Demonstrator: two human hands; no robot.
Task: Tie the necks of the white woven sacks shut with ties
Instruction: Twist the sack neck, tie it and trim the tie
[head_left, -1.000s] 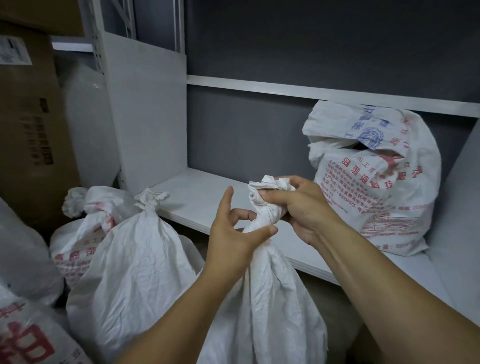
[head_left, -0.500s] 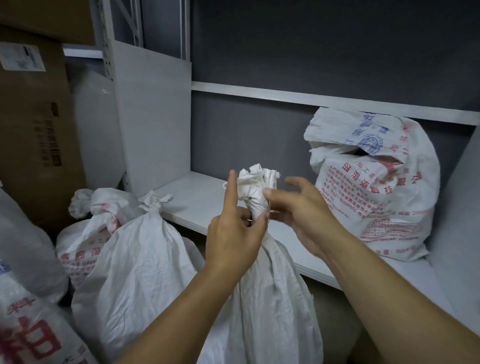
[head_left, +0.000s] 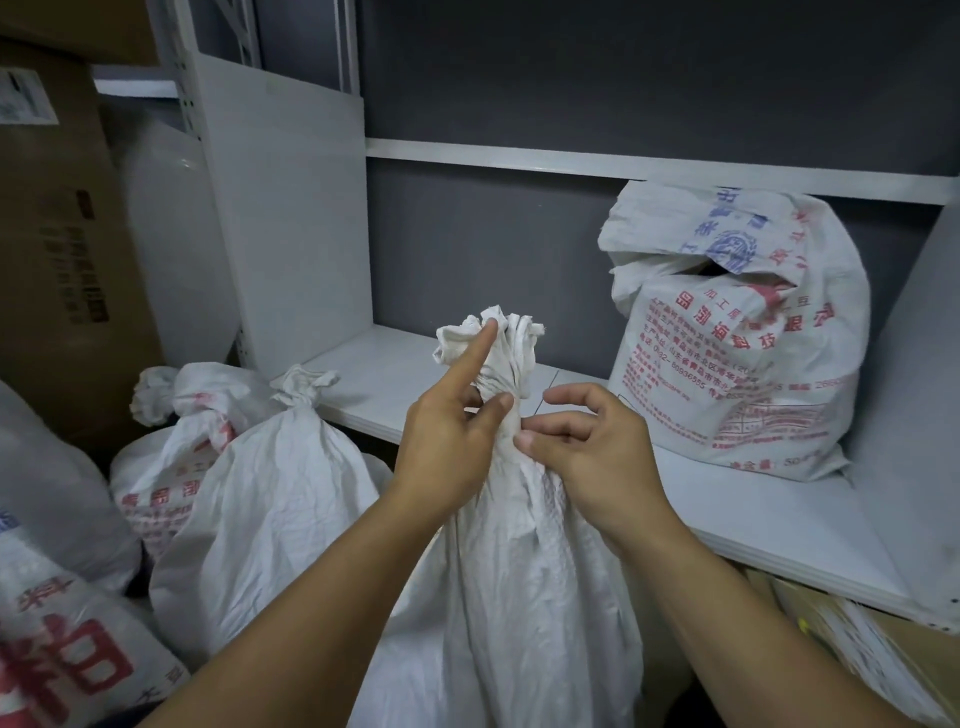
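Observation:
A white woven sack (head_left: 509, 597) stands in front of me, its neck (head_left: 501, 358) gathered into a bunch. My left hand (head_left: 447, 441) holds the neck from the left, thumb pressed on it and forefinger pointing straight up along the ruffled top. My right hand (head_left: 587, 447) pinches at the neck from the right with thumb and fingertips, the other fingers loosely curled. No tie can be made out between the fingers.
A tied sack (head_left: 260, 493) stands to the left, another printed sack (head_left: 171, 431) behind it. A printed sack with an open top (head_left: 743, 332) sits on the white shelf (head_left: 395, 374). Cardboard boxes (head_left: 57, 218) stand far left.
My right hand let go of the sack's top and dropped to the neck below. My left hand closed onto the neck, forefinger raised. The ruffled top now stands free.

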